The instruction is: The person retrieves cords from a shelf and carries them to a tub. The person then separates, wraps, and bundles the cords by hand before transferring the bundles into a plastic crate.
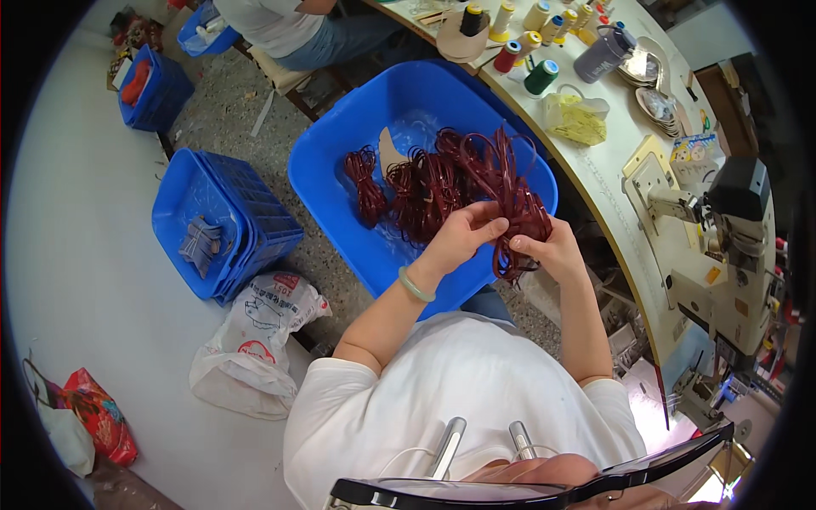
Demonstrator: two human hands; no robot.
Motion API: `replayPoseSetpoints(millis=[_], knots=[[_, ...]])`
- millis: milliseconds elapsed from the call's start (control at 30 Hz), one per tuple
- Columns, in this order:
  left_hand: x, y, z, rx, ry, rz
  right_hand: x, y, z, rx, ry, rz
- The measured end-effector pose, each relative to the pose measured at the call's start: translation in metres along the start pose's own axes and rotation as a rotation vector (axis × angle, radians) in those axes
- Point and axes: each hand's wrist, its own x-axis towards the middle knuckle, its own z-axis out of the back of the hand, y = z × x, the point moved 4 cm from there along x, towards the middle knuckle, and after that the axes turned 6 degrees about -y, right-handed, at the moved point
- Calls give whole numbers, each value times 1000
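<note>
A person in a white shirt sits over a large blue tub on the floor, both hands raised above its near right corner. The left hand, with a pale green bangle on its wrist, has its fingers curled and pressed together around a bundle of dark red cords. The right hand pinches the same bundle from the other side, and looped ends hang below it. More dark red cord bundles lie in a heap in the middle of the tub, with one small bundle apart toward its left side, beside a tan card piece.

To the right runs a curved pale worktop. At its far end stand thread spools and a grey bottle; a sewing machine sits at its near right end. Left of the tub on the floor are stacked blue crates and a white plastic bag. Another person sits at the far edge.
</note>
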Motion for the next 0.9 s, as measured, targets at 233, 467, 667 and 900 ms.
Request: replayPoseSetpoints(millis=[233,467,667,900], knots=[[-35,-54,-6,999,-113,-729,-21,27,3,27,69,129],[-102,-127,8,203,-322,-309,-2,62,2,-277,150,275],[-128,-164,-8,-172,-82,-299,-15,133,-15,-72,382,406],[-168,-197,9,174,-502,-797,-12,187,-23,166,651,486]])
